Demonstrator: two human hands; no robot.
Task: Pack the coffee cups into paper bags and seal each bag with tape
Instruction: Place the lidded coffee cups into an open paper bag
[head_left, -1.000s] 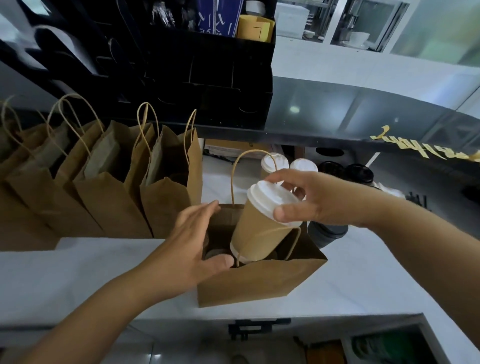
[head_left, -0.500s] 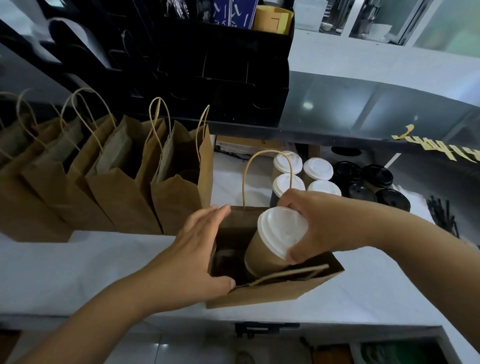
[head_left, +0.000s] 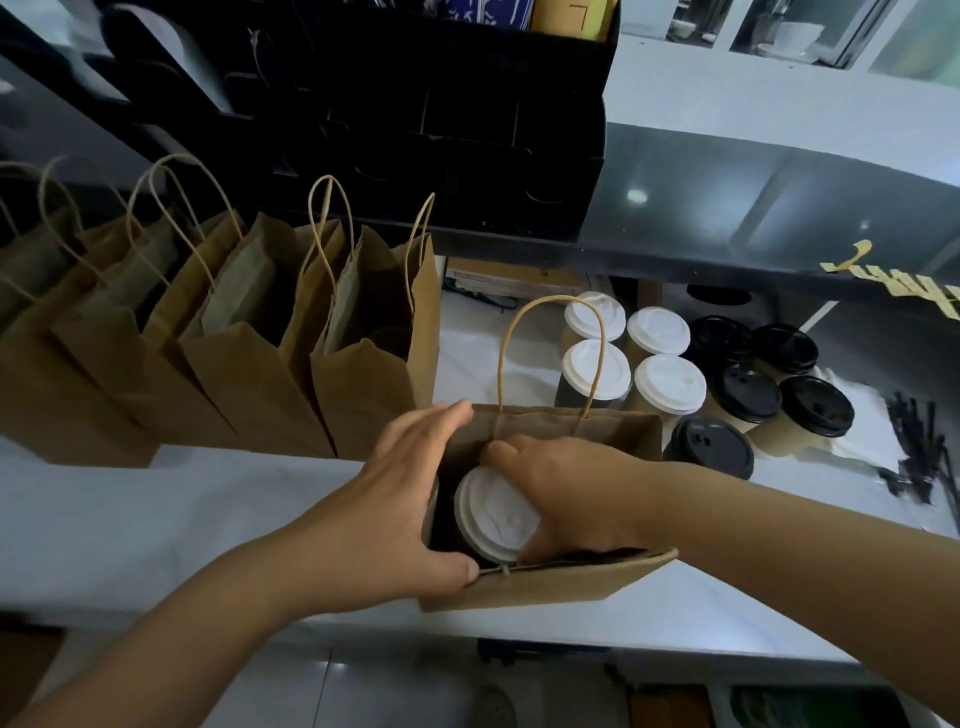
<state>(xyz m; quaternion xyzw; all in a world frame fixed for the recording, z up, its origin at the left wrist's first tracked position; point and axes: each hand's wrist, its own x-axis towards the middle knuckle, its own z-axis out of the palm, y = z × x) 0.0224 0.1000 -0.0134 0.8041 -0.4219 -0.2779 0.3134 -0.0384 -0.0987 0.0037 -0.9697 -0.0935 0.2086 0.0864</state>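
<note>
One cup going straight down into the open bag.
Right hand grips its white lid from above, cup upright; left hand, fingers straight, braces the bag's left wall.

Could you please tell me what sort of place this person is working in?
Most likely a café's takeaway counter: lidded paper coffee cups stand grouped on it, brown paper carrier bags are lined up open, and black straws lie at the right.

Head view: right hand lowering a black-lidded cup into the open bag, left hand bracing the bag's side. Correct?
Not quite. The head view shows the cup has a white lid, not black. The rest holds: the right hand lowers it into the open bag, and the left hand braces the bag's side.
</note>
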